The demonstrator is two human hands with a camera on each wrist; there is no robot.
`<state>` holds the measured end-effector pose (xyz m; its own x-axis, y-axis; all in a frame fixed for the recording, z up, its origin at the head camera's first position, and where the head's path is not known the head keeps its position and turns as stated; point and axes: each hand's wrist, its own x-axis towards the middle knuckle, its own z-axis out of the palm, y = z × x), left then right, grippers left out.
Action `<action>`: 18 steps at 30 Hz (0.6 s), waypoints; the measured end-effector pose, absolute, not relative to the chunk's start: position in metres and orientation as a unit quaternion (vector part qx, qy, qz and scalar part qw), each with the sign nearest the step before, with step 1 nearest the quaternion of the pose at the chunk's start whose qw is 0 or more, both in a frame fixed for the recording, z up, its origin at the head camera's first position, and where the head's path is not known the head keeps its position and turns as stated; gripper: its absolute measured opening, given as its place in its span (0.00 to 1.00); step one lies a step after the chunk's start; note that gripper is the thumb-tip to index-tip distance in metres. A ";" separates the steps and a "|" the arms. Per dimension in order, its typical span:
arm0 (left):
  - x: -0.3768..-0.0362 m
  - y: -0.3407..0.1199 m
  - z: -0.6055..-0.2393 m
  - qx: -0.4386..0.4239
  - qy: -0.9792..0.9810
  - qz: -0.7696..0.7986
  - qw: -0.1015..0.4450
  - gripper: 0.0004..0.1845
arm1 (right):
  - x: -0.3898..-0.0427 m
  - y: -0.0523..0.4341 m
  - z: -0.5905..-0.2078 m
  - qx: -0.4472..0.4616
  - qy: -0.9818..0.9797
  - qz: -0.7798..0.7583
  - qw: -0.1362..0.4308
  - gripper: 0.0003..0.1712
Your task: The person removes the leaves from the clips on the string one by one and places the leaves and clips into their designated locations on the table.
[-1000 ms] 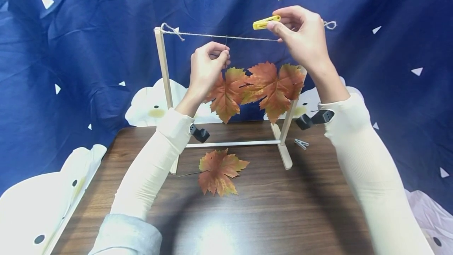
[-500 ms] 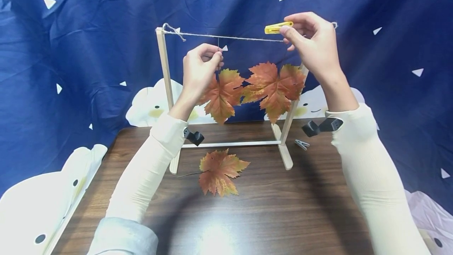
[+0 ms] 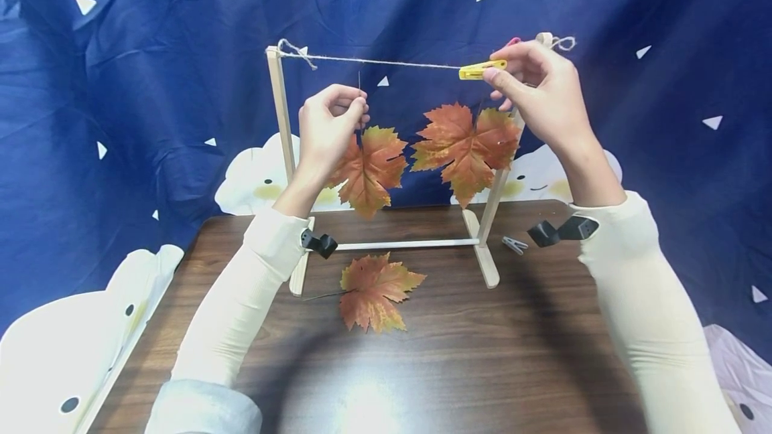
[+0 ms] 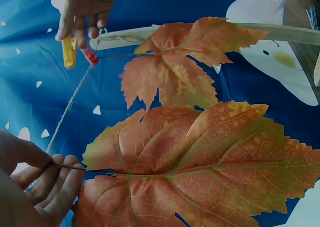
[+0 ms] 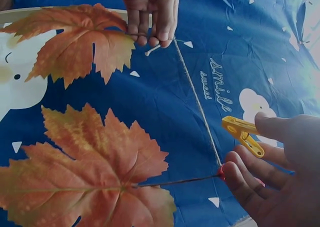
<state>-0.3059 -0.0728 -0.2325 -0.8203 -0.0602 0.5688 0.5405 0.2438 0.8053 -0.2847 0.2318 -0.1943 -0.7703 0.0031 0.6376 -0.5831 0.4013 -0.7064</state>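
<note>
My left hand (image 3: 332,124) pinches the thin stem of an orange maple leaf (image 3: 370,169), which hangs below the fingers. The stem's upper end points up, a little under the twine (image 3: 386,62). In my right hand (image 3: 545,92) a yellow clothespin (image 3: 474,71) is held between thumb and fingers, overlapping the twine in the head view. A red clothespin (image 4: 90,56), close by the right fingers, clips a second maple leaf (image 3: 467,149) to the twine by its stem. The right wrist view shows the yellow clothespin (image 5: 244,132) beside the twine.
A wooden frame (image 3: 279,102) carries the twine between two posts, with a white bar (image 3: 404,244) low across it. On the brown table (image 3: 482,353) lie a third maple leaf (image 3: 376,293) and a pale clothespin (image 3: 515,245). Behind hangs a blue patterned cloth (image 3: 181,32).
My left hand has moved left and slightly down with its leaf, away from the hung leaf. The right hand has shifted right and down with the yellow clothespin, to the twine's height in the head view.
</note>
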 end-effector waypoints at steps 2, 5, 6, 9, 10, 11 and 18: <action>-0.305 -0.075 -0.234 -0.161 -0.747 -0.593 0.253 0.08 | -0.284 0.234 -0.197 0.184 -0.790 0.511 0.283 0.16; -0.302 -0.077 -0.237 -0.161 -0.747 -0.593 0.254 0.08 | -0.282 0.237 -0.200 0.185 -0.792 0.511 0.278 0.18; -0.302 -0.078 -0.238 -0.161 -0.746 -0.594 0.253 0.08 | -0.282 0.238 -0.201 0.185 -0.793 0.511 0.277 0.18; -0.299 -0.082 -0.241 -0.163 -0.745 -0.596 0.253 0.08 | -0.280 0.242 -0.205 0.183 -0.796 0.509 0.272 0.18; -0.298 -0.083 -0.242 -0.166 -0.744 -0.595 0.255 0.08 | -0.279 0.243 -0.206 0.181 -0.798 0.507 0.270 0.18; -0.297 -0.084 -0.242 -0.166 -0.745 -0.593 0.256 0.08 | -0.279 0.245 -0.208 0.178 -0.801 0.504 0.269 0.18; -0.290 -0.094 -0.249 -0.160 -0.748 -0.593 0.251 0.09 | -0.274 0.252 -0.217 0.158 -0.808 0.504 0.261 0.15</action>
